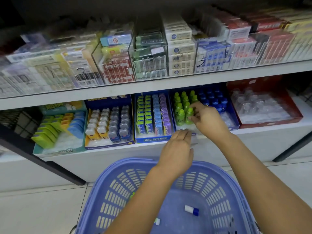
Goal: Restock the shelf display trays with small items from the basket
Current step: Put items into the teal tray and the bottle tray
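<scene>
Soft, even indoor light from above; display trays (152,139) and floor (42,208) bright, top of frame sinks into dark. Boxes (180,53) on upper shelf smeared, soft. Wide-angle bend: shelf edge (152,86) bows, corners stretch. Basket (118,183) fairly sharp, shadows faint.

Grn btls (180,115) (bskt (116,190) lilac-blue)

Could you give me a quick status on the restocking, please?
Right hand pinching a green bottle in the blue tray. Left hand open, at tray's front edge. Few items in basket. Nothing blocking.
</scene>
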Tool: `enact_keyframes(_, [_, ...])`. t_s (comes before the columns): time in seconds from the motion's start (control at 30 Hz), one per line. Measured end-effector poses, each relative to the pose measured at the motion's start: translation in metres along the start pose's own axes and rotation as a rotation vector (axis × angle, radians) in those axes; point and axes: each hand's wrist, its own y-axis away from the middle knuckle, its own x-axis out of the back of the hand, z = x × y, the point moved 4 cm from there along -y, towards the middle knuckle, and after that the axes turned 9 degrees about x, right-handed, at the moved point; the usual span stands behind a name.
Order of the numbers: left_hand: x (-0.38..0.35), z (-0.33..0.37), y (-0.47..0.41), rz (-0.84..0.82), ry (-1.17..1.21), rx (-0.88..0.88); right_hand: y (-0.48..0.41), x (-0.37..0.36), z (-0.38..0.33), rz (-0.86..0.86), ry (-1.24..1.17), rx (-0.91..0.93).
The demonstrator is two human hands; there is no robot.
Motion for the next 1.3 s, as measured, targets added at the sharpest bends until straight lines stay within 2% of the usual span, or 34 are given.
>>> enact_keyframes(0.1, [-0.003,-0.001,-0.002,0.011,-0.024,-0.012,-0.006,-0.006,0.002,-0.045,0.034,-0.024])
enact_keyframes(0.23, [0.002,0.0,-0.003,-0.03,-0.008,-0.012,-0.008,-0.003,0.002,-0.085,-0.044,-0.142])
enact_keyframes(0.33, [0.016,-0.004,0.011,0.032,0.233,-0.009,-0.01,0.007,-0.012,-0.126,0.016,-0.151])
enact_keyframes(0.4, [0.023,-0.021,0.029,0.108,0.394,0.053,-0.009,0.02,-0.03,-0.125,0.163,-0.153])
enact_keyframes(0.43, [0.022,-0.036,0.039,0.111,0.447,0.113,-0.006,0.024,-0.042,-0.18,0.217,-0.161])
enact_keyframes(0.47, [0.016,-0.054,0.049,0.081,0.469,0.194,0.001,0.022,-0.057,-0.318,0.239,-0.154])
enact_keyframes(0.57, [-0.016,-0.114,0.079,-0.122,0.378,0.495,0.045,-0.02,-0.101,-0.972,0.088,-0.093])
enact_keyframes(0.6, [-0.03,-0.133,0.089,-0.185,0.333,0.575,0.061,-0.041,-0.111,-1.124,0.009,-0.088])
enact_keyframes(0.67, [-0.059,-0.164,0.108,-0.288,0.228,0.676,0.094,-0.091,-0.115,-1.266,-0.093,-0.104])
enact_keyframes(0.73, [-0.087,-0.188,0.124,-0.402,0.125,0.735,0.122,-0.14,-0.11,-1.273,-0.057,-0.087])
enact_keyframes(0.83, [-0.121,-0.206,0.14,-0.498,0.02,0.778,0.162,-0.201,-0.09,-1.162,-0.015,-0.078])
enact_keyframes(1.03, [-0.158,-0.216,0.146,-0.437,0.011,0.829,0.21,-0.266,-0.066,-1.048,-0.099,-0.183])
enact_keyframes(1.13, [-0.169,-0.223,0.143,-0.404,-0.047,0.829,0.219,-0.285,-0.065,-1.041,-0.062,-0.123])
enact_keyframes(1.2, [-0.172,-0.224,0.144,-0.41,-0.114,0.85,0.22,-0.288,-0.065,-1.024,-0.073,-0.095])
enact_keyframes(1.3, [-0.181,-0.224,0.147,-0.447,-0.172,0.865,0.212,-0.287,-0.056,-1.044,-0.2,-0.169])
